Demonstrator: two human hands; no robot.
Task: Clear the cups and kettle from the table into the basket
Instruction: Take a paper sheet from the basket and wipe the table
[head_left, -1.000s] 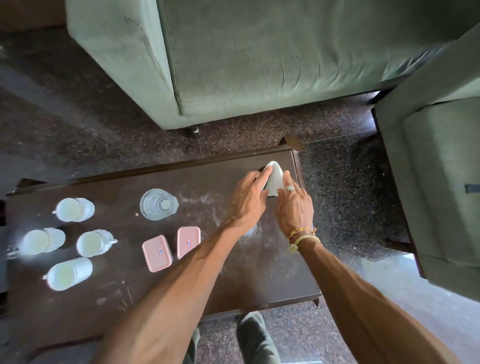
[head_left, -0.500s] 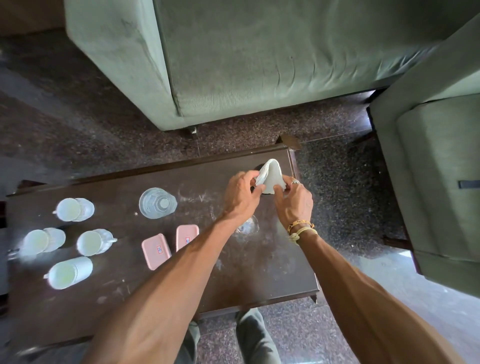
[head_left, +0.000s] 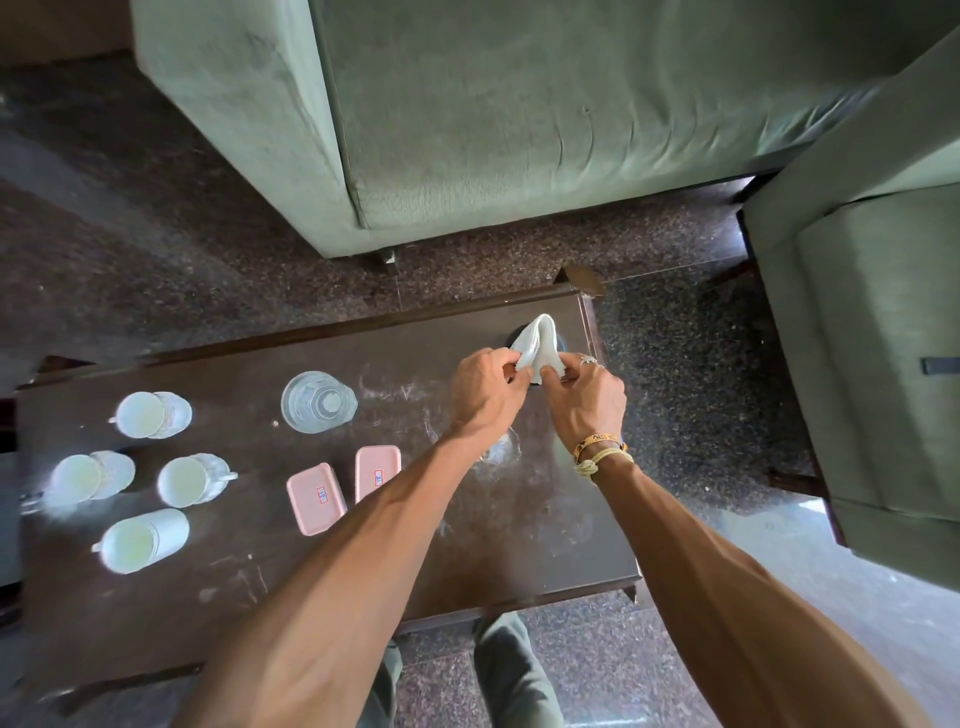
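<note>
Four white cups (head_left: 150, 483) stand clustered at table's (head_left: 249, 597) left end, untouched; clear glass (head_left: 318, 401) and two pink boxes (head_left: 343, 488) between them and hands; left hand (head_left: 485, 387) and right hand (head_left: 584, 400) both pinch white cloth (head_left: 537, 340) near far right corner

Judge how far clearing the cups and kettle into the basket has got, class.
Done: nothing visibly; no basket or kettle is in view. In hand: left hand and right hand pinch a white cloth above the table. Left: four white cups stand at its left end.
</note>
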